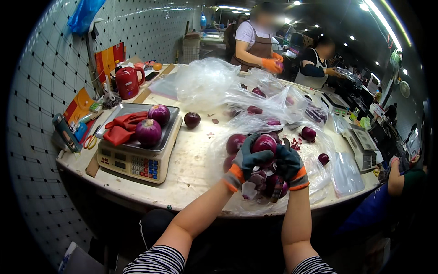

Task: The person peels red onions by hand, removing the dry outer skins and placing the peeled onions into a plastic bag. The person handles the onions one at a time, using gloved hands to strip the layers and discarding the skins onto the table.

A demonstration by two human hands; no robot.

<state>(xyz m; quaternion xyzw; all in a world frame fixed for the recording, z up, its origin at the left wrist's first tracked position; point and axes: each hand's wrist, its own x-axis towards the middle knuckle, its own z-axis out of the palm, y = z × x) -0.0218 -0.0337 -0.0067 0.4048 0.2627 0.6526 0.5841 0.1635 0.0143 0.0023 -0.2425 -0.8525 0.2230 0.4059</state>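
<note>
Both my hands wear dark teal gloves with orange cuffs. My left hand (249, 158) is closed round a peeled red onion (264, 143). My right hand (290, 163) is curled close against the onion's right side. A narrow dark object (277, 189) shows just below its fingers; its kind, and whether the hand grips it, are unclear. More red onions (235, 143) lie beside and beneath my hands on a clear plastic bag (310, 185). Loose papery onion skin (253, 182) lies under my left hand.
A kitchen scale (132, 160) at left bears two onions and red gloves (123, 127). Scissors (91, 140) and a red kettle (129, 82) are beyond it. Crumpled plastic (205, 82) covers the far table. A co-worker in orange gloves (273, 65) stands opposite; another scale (362, 146) sits right.
</note>
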